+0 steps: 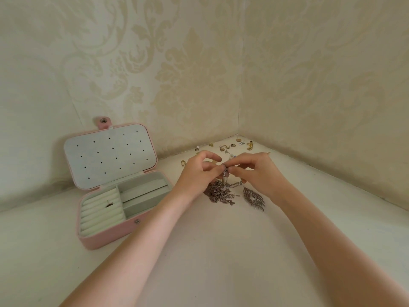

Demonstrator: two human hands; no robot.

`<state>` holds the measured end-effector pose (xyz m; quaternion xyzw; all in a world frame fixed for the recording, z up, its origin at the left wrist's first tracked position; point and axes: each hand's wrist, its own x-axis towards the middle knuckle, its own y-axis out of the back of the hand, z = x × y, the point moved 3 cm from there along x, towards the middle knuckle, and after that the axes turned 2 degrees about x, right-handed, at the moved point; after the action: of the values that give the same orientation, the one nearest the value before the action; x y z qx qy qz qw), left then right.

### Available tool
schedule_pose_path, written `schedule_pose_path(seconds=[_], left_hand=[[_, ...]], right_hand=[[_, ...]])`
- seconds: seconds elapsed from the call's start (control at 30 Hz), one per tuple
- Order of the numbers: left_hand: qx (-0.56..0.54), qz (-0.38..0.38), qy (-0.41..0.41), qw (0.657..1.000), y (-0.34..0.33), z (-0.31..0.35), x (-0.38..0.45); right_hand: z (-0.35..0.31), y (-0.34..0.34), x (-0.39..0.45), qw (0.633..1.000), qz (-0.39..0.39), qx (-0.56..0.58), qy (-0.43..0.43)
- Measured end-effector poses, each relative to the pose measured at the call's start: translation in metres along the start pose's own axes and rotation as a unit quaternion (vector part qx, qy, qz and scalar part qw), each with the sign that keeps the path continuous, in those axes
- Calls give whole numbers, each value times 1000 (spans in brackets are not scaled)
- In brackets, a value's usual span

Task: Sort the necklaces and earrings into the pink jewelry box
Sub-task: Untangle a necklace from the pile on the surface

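The pink jewelry box (124,231) stood open on the white table (221,262), its lid (110,154) tilted back toward the patterned wall (155,74); the lid's pale lining showed rows of small dark holes, and its snap tab (103,122) stuck up at the top edge. Inside the box, the ring rolls (101,212) filled the left part, with one small dark piece (109,204) tucked between them; the grey compartments (143,193) lay to the right of the rolls.

To the right of the box, the person's left hand (199,171) and right hand (256,171) met above a tangle of silver chain necklaces (218,192); the curled fingertips of both hands pinched a small silver piece (225,171) between them, from which a strand hung down into the tangle; whether that piece was a clasp or a pendant could not be told. The tangle rested on the table just right of the box, under the hands.

A silver feather-shaped earring (254,199) lay flat further right of the box, just beside the tangle. Beyond the hands, in the corner far right of the box, small gold and silver earrings (232,146) were scattered loosely along the wall's foot; one gold piece (182,162) lay nearer the box, just left of the left hand.
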<state>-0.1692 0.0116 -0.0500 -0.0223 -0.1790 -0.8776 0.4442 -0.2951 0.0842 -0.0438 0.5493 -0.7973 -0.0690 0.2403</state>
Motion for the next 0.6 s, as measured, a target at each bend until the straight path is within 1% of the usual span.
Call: schedule_pose_path(seconds=[0.1, 0.23, 0.3, 0.37, 0.47, 0.6], left_hand=[[-23, 1, 25, 999, 1, 1, -1], [-18, -43, 42, 998, 5, 5, -2], [9, -41, 30, 999, 8, 8, -4], [49, -24, 9, 998, 9, 11, -4], [93, -7, -20, 995, 9, 15, -5], [111, -22, -34, 993, 7, 15, -4]], right_hand=[[0, 1, -1, 1000, 14, 21, -10], [4, 1, 0, 999, 26, 26, -40], [3, -1, 0, 998, 21, 29, -51], [3, -2, 0, 998, 5, 38, -58], [3, -3, 0, 995, -12, 71, -62], [5, -7, -1, 986, -42, 132, -91]])
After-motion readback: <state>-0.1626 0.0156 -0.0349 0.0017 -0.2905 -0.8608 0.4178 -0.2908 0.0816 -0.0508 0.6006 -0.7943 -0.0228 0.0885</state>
